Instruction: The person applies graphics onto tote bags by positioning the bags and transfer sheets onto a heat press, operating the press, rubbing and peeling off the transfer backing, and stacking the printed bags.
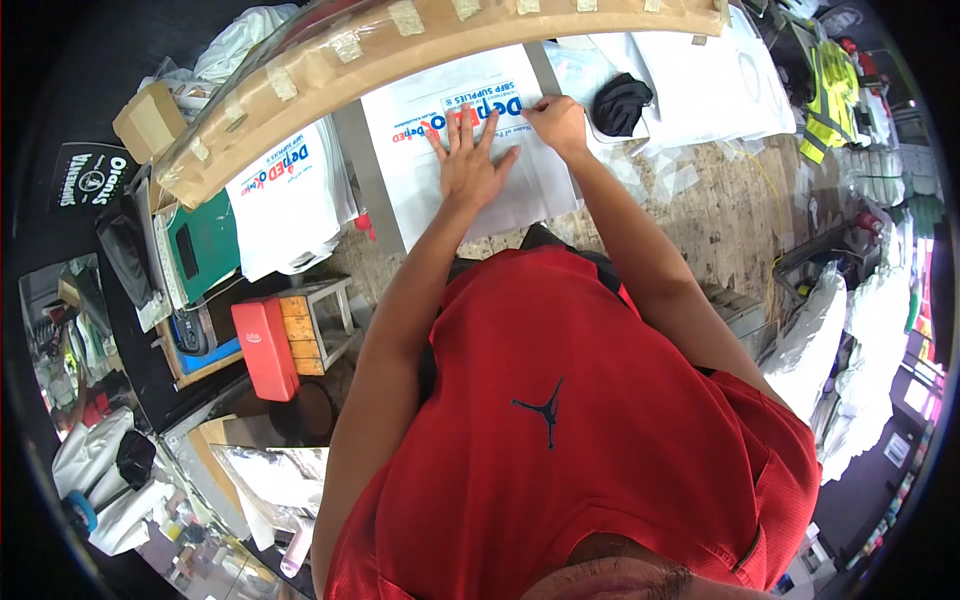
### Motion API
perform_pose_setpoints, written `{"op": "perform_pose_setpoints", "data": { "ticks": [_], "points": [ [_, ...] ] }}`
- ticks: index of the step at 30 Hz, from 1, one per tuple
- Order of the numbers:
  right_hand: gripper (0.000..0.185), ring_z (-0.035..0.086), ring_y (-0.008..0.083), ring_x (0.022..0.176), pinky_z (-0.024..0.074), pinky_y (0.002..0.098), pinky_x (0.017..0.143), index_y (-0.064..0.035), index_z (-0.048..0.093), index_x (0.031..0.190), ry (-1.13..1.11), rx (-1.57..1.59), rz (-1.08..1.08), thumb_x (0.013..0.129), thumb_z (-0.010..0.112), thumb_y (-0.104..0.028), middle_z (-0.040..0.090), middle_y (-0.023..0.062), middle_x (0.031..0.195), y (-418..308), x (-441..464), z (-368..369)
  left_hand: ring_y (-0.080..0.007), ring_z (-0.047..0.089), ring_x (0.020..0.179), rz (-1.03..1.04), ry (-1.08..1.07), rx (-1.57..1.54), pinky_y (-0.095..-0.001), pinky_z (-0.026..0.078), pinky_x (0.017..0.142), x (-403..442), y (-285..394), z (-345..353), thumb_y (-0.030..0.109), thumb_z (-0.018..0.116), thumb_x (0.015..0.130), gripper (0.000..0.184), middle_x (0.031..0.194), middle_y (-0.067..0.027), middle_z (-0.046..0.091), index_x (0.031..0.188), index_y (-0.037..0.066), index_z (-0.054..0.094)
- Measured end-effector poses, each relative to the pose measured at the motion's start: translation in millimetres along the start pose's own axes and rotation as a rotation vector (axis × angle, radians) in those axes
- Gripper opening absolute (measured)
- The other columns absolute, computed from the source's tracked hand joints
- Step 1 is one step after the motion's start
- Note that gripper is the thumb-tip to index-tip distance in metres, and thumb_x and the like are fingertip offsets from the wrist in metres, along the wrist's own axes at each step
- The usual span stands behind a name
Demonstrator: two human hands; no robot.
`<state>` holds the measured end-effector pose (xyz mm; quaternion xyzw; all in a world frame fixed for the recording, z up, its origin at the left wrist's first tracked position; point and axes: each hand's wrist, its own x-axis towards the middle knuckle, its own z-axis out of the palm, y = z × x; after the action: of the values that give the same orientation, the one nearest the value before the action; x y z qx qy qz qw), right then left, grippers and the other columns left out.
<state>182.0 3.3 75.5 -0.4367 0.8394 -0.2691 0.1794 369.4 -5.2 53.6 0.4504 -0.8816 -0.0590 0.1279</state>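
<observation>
A white sheet (530,185) printed in blue and red, with "DepED" lettering, lies on a grey board (383,222) in front of me. My left hand (475,165) rests flat on it, fingers spread across the lower part of the print. Near the sheet's right edge, beside the blue letters, my right hand (558,122) is closed in a pinch. Its fingertips touch the sheet, but whatever they hold is too small to make out. To the left sits a stack of similar printed sheets (285,215).
A taped cardboard-covered bar (340,50) arches over the far side. A black cloth bundle (621,105) lies right of my right hand, near white sheets (710,80). On the left are a green board (212,240) and a red case (265,350). A hi-vis vest (830,95) hangs far right.
</observation>
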Motion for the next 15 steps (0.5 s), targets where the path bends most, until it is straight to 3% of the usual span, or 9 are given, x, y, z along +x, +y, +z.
{"op": "perform_pose_setpoints", "data": {
  "ticks": [2, 4, 5, 7, 8, 10, 11, 15],
  "points": [
    [0.036, 0.072, 0.0346, 0.084, 0.0568, 0.0389, 0.077, -0.0031, 0.076, 0.094, -0.025, -0.013, 0.006, 0.073, 0.080, -0.032, 0.073, 0.0190, 0.091, -1.1, -2.2, 0.3, -0.0374, 0.006, 0.152, 0.000, -0.001, -0.001, -0.0666, -0.008, 0.115, 0.3, -0.1, -1.6, 0.070, 0.041, 0.093, 0.074, 0.164, -0.0152, 0.015, 0.155, 0.031, 0.033],
    [0.036, 0.067, 0.0386, 0.103, 0.0536, 0.0408, 0.088, 0.0004, 0.071, 0.108, 0.161, 0.008, -0.180, 0.078, 0.073, -0.019, 0.067, 0.0231, 0.117, -2.4, -13.4, 3.9, -0.0374, 0.006, 0.152, 0.008, 0.006, 0.002, -0.0673, -0.008, 0.115, 0.0, -0.6, 0.1, 0.070, 0.040, 0.093, 0.073, 0.165, -0.0145, 0.015, 0.154, 0.031, 0.034],
    [0.036, 0.067, 0.0386, 0.103, 0.0536, 0.0408, 0.088, 0.0004, 0.071, 0.108, 0.164, 0.008, -0.186, 0.078, 0.073, -0.019, 0.067, 0.0231, 0.117, -3.8, -17.0, 5.1, -0.0374, 0.006, 0.152, 0.007, 0.012, 0.002, -0.0673, -0.008, 0.115, 1.7, -1.3, 0.6, 0.070, 0.040, 0.093, 0.073, 0.165, -0.0145, 0.015, 0.154, 0.031, 0.034],
    [0.041, 0.054, 0.0432, 0.124, 0.0457, 0.0435, 0.103, 0.0041, 0.062, 0.122, 0.120, -0.123, -0.617, 0.082, 0.063, -0.007, 0.054, 0.0253, 0.138, -3.1, -30.4, 10.9, -0.0376, 0.007, 0.152, 0.021, 0.014, -0.023, -0.0680, -0.007, 0.114, -0.3, -1.9, 0.5, 0.065, 0.048, 0.092, 0.073, 0.165, -0.0141, 0.015, 0.155, 0.031, 0.033],
    [0.041, 0.054, 0.0432, 0.124, 0.0457, 0.0435, 0.103, 0.0041, 0.062, 0.122, 0.123, -0.123, -0.618, 0.082, 0.063, -0.007, 0.054, 0.0253, 0.138, -3.3, -36.2, 14.1, -0.0376, 0.007, 0.152, 0.022, 0.017, -0.022, -0.0680, -0.007, 0.114, -0.3, -2.5, 0.3, 0.065, 0.048, 0.092, 0.073, 0.165, -0.0141, 0.015, 0.155, 0.031, 0.033],
    [0.053, 0.037, 0.0390, 0.141, 0.0295, 0.0461, 0.117, 0.0027, 0.053, 0.136, 0.029, -0.174, -0.772, 0.086, 0.058, -0.012, 0.044, 0.0246, 0.148, 4.5, -44.2, 27.2, -0.0378, 0.008, 0.152, 0.005, -0.095, 0.056, -0.0685, -0.006, 0.114, -0.5, -2.3, -2.9, 0.057, 0.059, 0.088, 0.076, 0.165, -0.0139, 0.016, 0.155, 0.031, 0.032],
    [0.053, 0.033, 0.0385, 0.144, 0.0242, 0.0453, 0.120, 0.0039, 0.047, 0.142, -0.020, -0.198, -0.765, 0.093, 0.053, -0.016, 0.040, 0.0237, 0.151, 10.5, -43.5, 33.3, -0.0378, 0.008, 0.152, 0.005, -0.093, 0.057, -0.0685, -0.006, 0.114, 0.5, -1.9, -3.6, 0.057, 0.059, 0.088, 0.076, 0.165, -0.0139, 0.016, 0.155, 0.031, 0.032],
    [0.050, 0.029, 0.0378, 0.146, 0.0208, 0.0463, 0.121, 0.0037, 0.045, 0.143, -0.010, -0.209, -0.717, 0.100, 0.047, -0.023, 0.037, 0.0223, 0.154, 16.4, -43.5, 36.0, -0.0380, 0.006, 0.152, 0.025, -0.019, -0.046, -0.0677, -0.007, 0.115, -2.7, -3.7, -2.0, 0.052, 0.060, 0.087, 0.077, 0.165, -0.0142, 0.014, 0.155, 0.031, 0.031]
  ]
}}
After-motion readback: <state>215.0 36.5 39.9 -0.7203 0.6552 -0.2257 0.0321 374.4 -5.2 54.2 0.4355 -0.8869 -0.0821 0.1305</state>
